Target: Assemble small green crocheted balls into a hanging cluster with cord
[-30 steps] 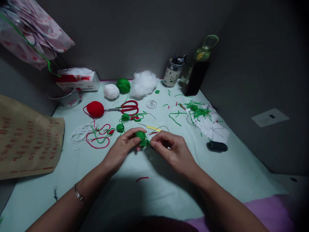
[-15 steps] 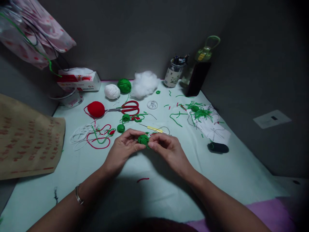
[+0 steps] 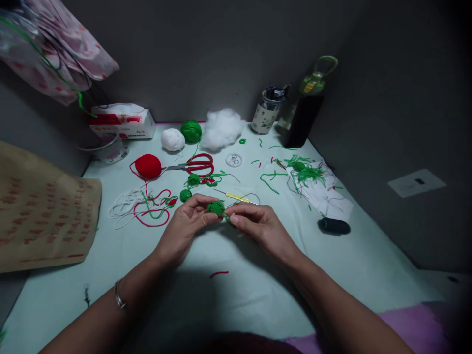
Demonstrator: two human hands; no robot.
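Observation:
A small green crocheted piece (image 3: 216,208) is pinched between the thumb and fingers of my left hand (image 3: 188,222). Just right of it, my right hand (image 3: 260,225) has its thumb and forefinger pressed together at the piece's edge. A bit of green shows under those fingertips, too small to tell if it is yarn or part of the piece. Behind my hands lies a yellow-handled crochet hook (image 3: 238,197). Two small green balls, one a crocheted ball (image 3: 185,195), sit beyond my left hand, near a red and green crocheted piece (image 3: 171,201).
Red-handled scissors (image 3: 200,165) lie behind, beside a red yarn ball (image 3: 148,166). White yarn (image 3: 172,140), green yarn (image 3: 191,131) and white stuffing (image 3: 222,129) stand along the wall. Green scraps (image 3: 308,169) cover paper at right, near a dark cylinder (image 3: 334,226). A paper bag (image 3: 47,211) stands left.
The green piece has shifted slightly left and up with my left hand. My right fingertips have moved from against its side to a little apart from its body.

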